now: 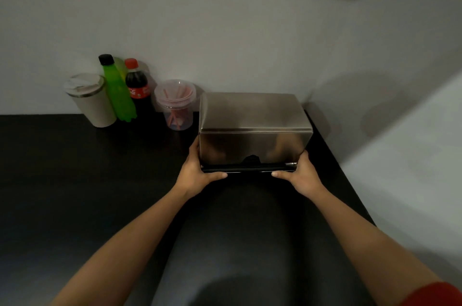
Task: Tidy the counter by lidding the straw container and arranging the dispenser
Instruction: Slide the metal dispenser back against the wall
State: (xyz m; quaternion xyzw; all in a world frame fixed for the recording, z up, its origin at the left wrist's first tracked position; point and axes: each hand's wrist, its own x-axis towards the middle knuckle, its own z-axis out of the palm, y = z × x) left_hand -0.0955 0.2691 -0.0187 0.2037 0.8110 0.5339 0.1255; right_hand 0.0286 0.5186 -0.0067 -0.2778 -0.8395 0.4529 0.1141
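Observation:
A shiny steel box-shaped dispenser [253, 125] stands on the black counter [75, 180] near the right back corner. My left hand [197, 173] grips its lower left front corner and my right hand [300, 175] grips its lower right front corner, thumbs along the black bar at its base. Just left of the dispenser stands a clear plastic straw container [177, 105] with red straws inside and a clear lid on top.
Against the back wall at the left stand a cream lidded tumbler [92, 100], a green bottle [117, 90] with a black cap and a cola bottle [138, 90] with a red cap. White walls close the counter at the back and right.

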